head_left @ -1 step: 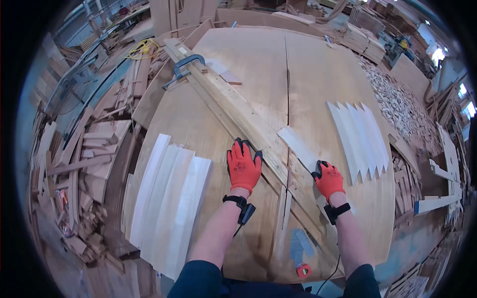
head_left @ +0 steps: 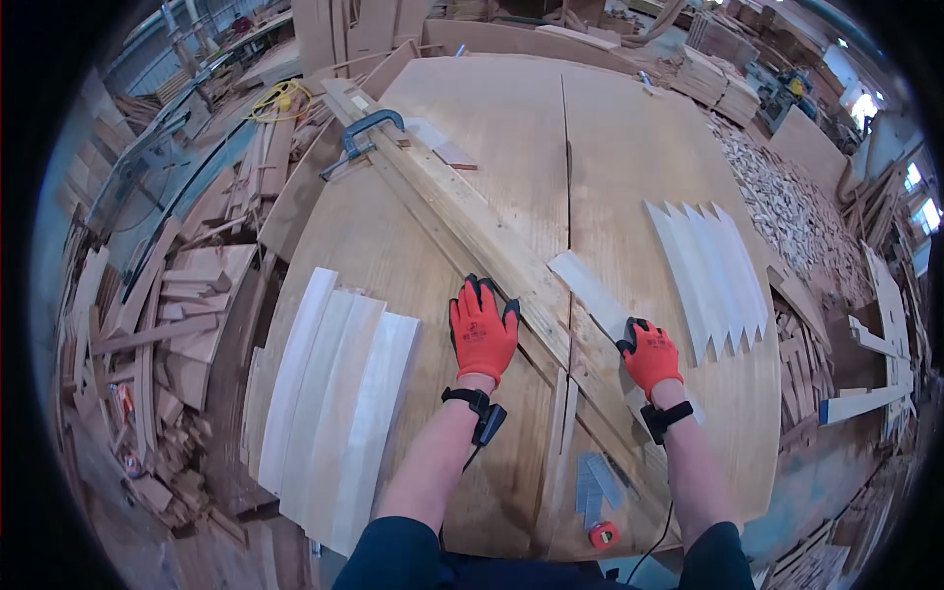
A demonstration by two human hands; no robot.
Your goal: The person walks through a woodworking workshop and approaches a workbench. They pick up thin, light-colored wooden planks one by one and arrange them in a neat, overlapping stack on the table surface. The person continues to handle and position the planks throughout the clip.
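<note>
Plywood covers the whole bench, and I am looking down on it from a camera worn on the head. Near the bench's left edge lies a stack of pale curved slats, fanned side by side and untouched. A long wooden rail runs diagonally from the far left corner toward the near right, pinned at its far end by a blue clamp, so the fixing looks done. My left hand, in an orange glove, lies flat with fingers spread on the bench, its fingertips touching the rail's near side. My right hand, also gloved, is curled around the near end of a thin pale strip that lies just beside the rail on its far side. I judge the strip is being set against the rail, not yet fastened. Toward the right edge sits a second row of pointed pale slats. At the near edge I see grey sheets and a small orange tape measure. I cannot tell how tightly the right fingers grip, and the rail's near end is hidden behind my right forearm.
</note>
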